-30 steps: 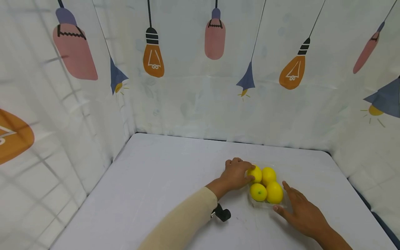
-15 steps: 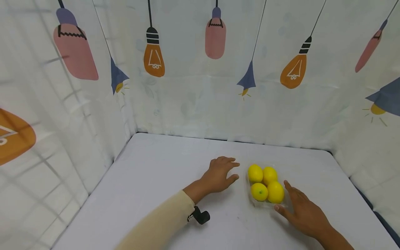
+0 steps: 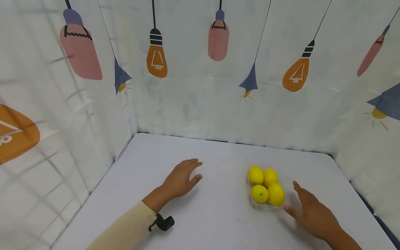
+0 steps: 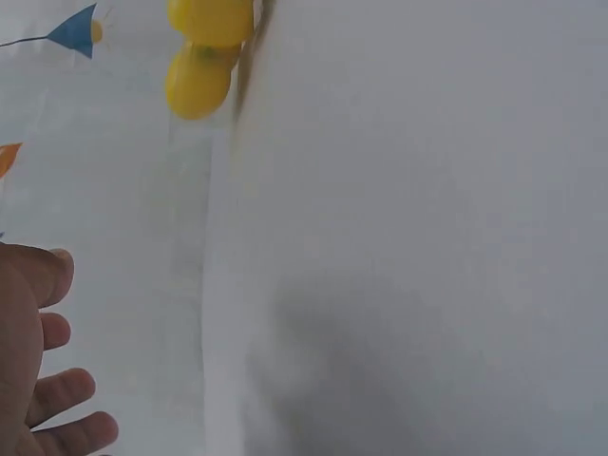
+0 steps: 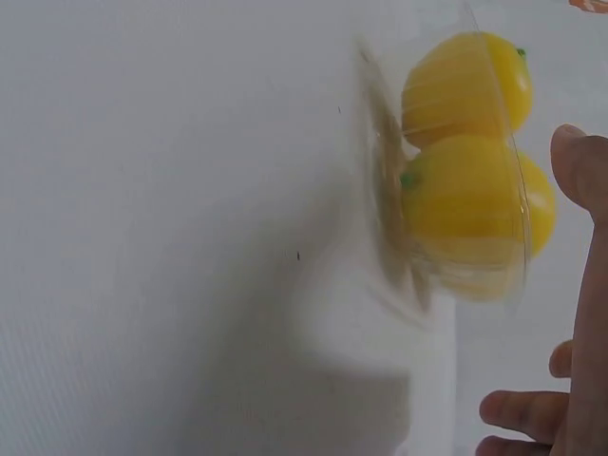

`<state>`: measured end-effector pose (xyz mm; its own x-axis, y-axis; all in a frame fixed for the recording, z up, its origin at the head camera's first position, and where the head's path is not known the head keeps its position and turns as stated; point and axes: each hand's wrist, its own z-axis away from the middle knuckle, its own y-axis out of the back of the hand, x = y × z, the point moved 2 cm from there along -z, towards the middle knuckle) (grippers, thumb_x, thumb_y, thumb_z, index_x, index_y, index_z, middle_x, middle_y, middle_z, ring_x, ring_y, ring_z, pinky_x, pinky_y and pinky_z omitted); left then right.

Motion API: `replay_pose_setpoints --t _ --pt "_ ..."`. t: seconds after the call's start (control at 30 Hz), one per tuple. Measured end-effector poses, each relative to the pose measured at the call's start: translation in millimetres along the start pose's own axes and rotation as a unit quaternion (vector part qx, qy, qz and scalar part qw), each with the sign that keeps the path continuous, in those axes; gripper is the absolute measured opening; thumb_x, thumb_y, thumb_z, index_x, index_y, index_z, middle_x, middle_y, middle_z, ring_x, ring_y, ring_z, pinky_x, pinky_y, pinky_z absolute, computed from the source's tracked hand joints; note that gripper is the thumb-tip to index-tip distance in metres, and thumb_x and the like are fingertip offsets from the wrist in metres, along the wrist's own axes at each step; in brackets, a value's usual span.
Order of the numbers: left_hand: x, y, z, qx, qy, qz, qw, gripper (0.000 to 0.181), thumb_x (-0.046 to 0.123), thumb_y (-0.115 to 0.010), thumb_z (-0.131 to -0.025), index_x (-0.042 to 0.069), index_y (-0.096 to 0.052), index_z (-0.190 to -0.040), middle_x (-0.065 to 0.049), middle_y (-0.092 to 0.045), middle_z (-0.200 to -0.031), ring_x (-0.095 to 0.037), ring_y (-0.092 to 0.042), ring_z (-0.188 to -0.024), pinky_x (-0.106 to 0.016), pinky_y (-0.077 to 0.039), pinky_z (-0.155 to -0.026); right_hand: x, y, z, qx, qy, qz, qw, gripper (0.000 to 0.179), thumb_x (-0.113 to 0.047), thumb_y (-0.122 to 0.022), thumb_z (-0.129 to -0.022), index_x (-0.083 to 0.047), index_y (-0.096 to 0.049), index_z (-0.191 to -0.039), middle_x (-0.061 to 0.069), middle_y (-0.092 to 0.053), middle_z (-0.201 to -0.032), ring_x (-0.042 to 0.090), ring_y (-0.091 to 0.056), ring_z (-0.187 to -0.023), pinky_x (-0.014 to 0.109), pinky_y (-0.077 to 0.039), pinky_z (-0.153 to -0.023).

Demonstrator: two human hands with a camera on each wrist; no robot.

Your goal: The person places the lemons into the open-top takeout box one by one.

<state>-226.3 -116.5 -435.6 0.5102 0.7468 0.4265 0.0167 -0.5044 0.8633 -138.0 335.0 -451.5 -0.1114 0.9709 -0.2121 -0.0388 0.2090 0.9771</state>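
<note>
Several yellow lemons (image 3: pixel 276 194) sit together in a clear plastic container (image 3: pixel 265 206) right of the table's middle in the head view. Through the container's see-through wall, lemons (image 5: pixel 465 195) with green tips show in the right wrist view. My right hand (image 3: pixel 315 213) hovers just right of the container, fingers extended and apart from it. Well to the left, my left hand (image 3: pixel 179 178) is held over the table with fingers spread and nothing in them. In the left wrist view its fingers (image 4: pixel 66 391) show at the lower left, far from the lemons (image 4: pixel 204 57).
A white table (image 3: pixel 218 222) spreads beneath both hands. Behind it and at the sides hangs a pale curtain (image 3: pixel 193 104) printed with lamps and bulbs. A black strapped device (image 3: pixel 165 222) is on the left wrist.
My left hand has let go of a lemon in the container and moved away to the left. The right hand has shifted slightly right, away from the container, which stays in place.
</note>
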Motion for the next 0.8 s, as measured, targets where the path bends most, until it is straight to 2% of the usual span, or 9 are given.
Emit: replay_pose_setpoints --t 0.17,0.4,0.6,0.8 --pt "-28.3 25.3 19.4 0.023 0.036 -0.017 0.9989 0.055 0.038 -0.065 -0.101 0.011 -0.055 -0.148 -0.013 -0.047 -0.154 -0.035 -0.043 -0.142 -0.057 -0.037 -0.113 18 12 -2.6 0.006 -0.005 0.028 0.9996 0.105 -0.071 -0.05 -0.096 -0.002 -0.008 -0.163 0.042 -0.036 -0.148 0.059 -0.04 -0.131 0.075 -0.042 -0.09" --pt "-56.8 58.4 36.0 0.023 0.052 -0.073 0.9957 0.066 0.049 -0.058 -0.103 0.01 -0.047 -0.154 -0.02 -0.042 -0.156 -0.044 -0.035 -0.145 -0.065 -0.029 -0.115 32 34 -8.7 0.03 0.011 0.059 0.9977 0.104 -0.068 -0.054 -0.096 0.001 -0.013 -0.162 0.041 -0.034 -0.15 0.06 -0.036 -0.132 0.078 -0.037 -0.095" --pt "-63.0 81.7 36.2 0.007 0.053 -0.126 0.9906 0.074 0.062 -0.046 -0.103 0.015 -0.039 -0.159 -0.023 -0.033 -0.161 -0.048 -0.021 -0.15 -0.072 -0.014 -0.116 33 52 -20.0 0.045 0.032 0.085 0.9948 0.099 -0.065 -0.053 -0.099 0.001 -0.014 -0.162 0.039 -0.029 -0.154 0.061 -0.028 -0.138 0.078 -0.03 -0.101" --pt "-60.6 95.2 30.7 -0.013 0.063 -0.157 0.9855 0.081 0.07 -0.04 -0.101 0.021 -0.028 -0.164 -0.02 -0.026 -0.165 -0.045 -0.013 -0.153 -0.072 -0.007 -0.116 30 65 -29.1 0.036 0.045 0.079 0.9952 0.094 -0.063 -0.049 -0.101 -0.004 -0.01 -0.164 0.036 -0.015 -0.161 0.062 -0.006 -0.145 0.079 -0.022 -0.103"
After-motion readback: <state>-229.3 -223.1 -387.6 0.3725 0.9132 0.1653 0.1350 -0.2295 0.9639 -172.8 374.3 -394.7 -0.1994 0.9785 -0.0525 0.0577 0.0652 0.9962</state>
